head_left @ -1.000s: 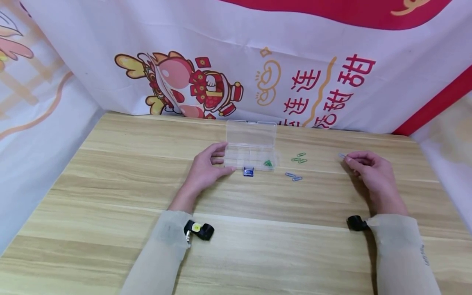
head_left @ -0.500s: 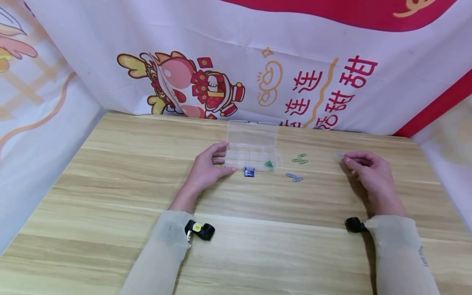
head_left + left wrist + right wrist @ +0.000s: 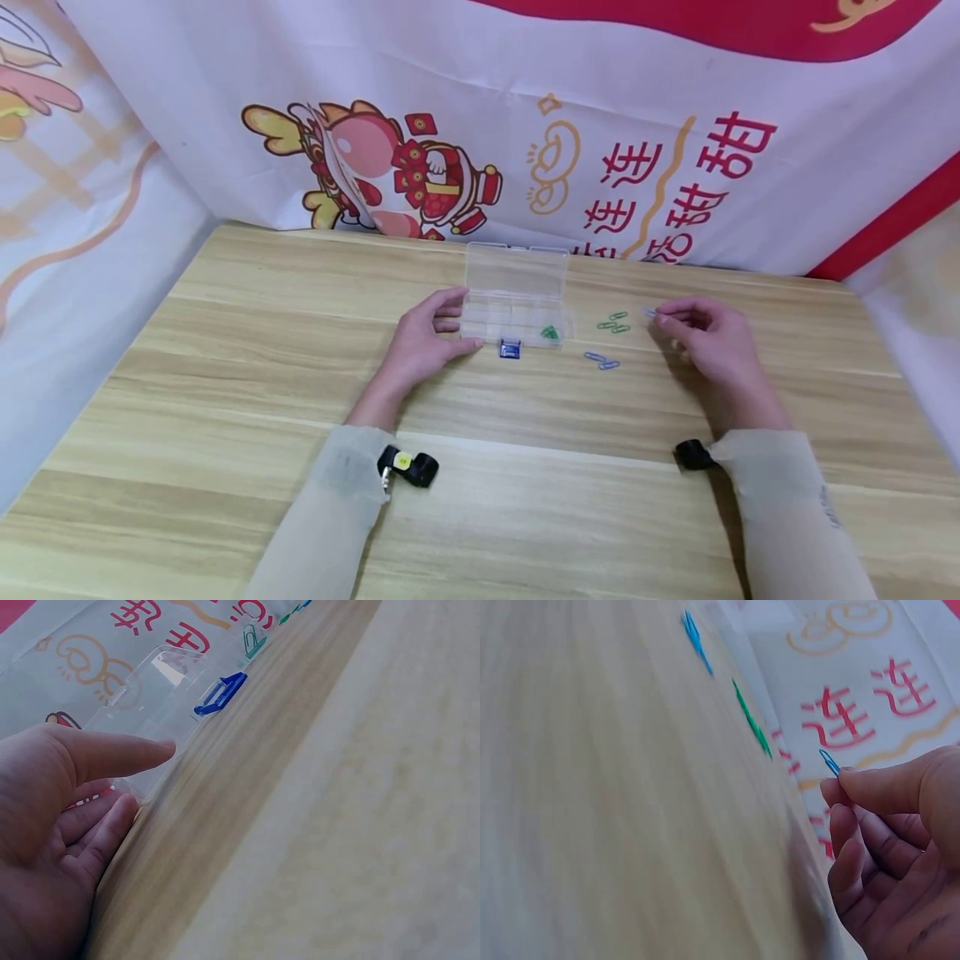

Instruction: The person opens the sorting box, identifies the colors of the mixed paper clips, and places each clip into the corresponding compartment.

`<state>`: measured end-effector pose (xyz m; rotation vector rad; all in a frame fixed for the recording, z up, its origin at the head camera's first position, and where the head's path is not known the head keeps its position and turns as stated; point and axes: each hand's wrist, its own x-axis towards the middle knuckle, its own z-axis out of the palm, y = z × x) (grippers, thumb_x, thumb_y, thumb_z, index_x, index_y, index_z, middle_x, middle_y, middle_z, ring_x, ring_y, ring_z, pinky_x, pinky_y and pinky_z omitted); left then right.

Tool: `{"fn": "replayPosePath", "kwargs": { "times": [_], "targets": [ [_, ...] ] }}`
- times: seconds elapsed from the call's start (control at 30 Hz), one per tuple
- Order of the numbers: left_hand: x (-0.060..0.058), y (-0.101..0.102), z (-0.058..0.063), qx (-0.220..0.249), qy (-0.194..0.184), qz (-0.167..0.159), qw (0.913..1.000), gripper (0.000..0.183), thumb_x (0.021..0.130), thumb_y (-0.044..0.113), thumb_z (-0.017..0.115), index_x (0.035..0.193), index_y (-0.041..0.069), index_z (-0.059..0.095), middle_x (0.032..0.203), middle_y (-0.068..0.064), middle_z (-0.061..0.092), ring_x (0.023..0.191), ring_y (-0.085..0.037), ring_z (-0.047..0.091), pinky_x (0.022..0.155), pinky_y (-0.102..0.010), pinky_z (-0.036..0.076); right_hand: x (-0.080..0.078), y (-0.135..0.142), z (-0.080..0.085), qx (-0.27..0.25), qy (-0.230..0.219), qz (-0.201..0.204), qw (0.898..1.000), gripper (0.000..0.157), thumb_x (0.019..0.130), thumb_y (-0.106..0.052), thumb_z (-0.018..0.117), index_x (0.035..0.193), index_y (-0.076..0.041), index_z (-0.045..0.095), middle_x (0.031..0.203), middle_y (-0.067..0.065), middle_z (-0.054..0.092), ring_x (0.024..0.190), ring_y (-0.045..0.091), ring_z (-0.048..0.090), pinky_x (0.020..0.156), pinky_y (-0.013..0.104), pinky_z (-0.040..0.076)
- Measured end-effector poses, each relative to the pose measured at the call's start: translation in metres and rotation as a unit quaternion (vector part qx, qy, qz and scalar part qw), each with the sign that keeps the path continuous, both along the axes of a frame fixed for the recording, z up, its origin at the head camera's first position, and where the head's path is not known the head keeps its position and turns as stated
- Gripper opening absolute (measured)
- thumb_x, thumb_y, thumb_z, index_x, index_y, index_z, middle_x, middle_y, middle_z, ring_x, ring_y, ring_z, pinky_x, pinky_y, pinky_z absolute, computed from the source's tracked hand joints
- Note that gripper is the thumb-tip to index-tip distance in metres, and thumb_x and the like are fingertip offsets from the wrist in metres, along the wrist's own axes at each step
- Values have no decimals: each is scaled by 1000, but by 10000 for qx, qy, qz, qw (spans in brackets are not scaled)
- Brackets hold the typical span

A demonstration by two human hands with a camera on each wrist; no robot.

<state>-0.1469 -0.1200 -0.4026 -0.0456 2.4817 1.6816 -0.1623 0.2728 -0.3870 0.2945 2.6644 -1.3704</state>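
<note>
Right hand [image 3: 708, 335] pinched a blue paperclip [image 3: 829, 761]. Left hand [image 3: 424, 335], thumb spread, held clear box [image 3: 486, 313] near far edge of table [image 3: 540, 517].

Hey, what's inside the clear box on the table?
Green paper clips overlap in the front right compartment of the clear box; how many is unclear. The left hand covers a bit of its front left corner, hiding that spot.

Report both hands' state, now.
Left hand: open, touching the clear plastic compartment box.
Right hand: closed, pinching a blue paper clip.
</note>
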Motion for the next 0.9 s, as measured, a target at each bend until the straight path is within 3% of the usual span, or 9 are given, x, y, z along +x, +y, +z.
{"fn": "replayPosePath", "kwargs": {
  "times": [0.13,0.53,0.9],
  "targets": [
    [0,0,-1,22,11,8,10000,79,87,9,90,156,23,56,146,-11,64,129,-31,65,115,-44,55,-4,-21,5,-139,-52,241,9996,38,106,-43,67,134,-17,69,119,1,65,97,21,59,70,27,56],
    [0,0,-2,23,44,38,10000,78,87,10,90,156,23,56,145,-10,64,129,-30,65,115,-44,55,-18,-83,13,-306,447,1085,9926,23,103,-23,72,122,-10,73,115,8,71,99,20,61,79,27,55],
    [-1,-1,-3,35,51,41,10000,79,86,10,90,156,23,57,146,-9,64,128,-30,65,114,-44,56,-22,-107,12,-380,354,1203,9914,19,102,-19,73,119,-10,74,112,8,71,94,21,60,73,27,55]
  ]
}}
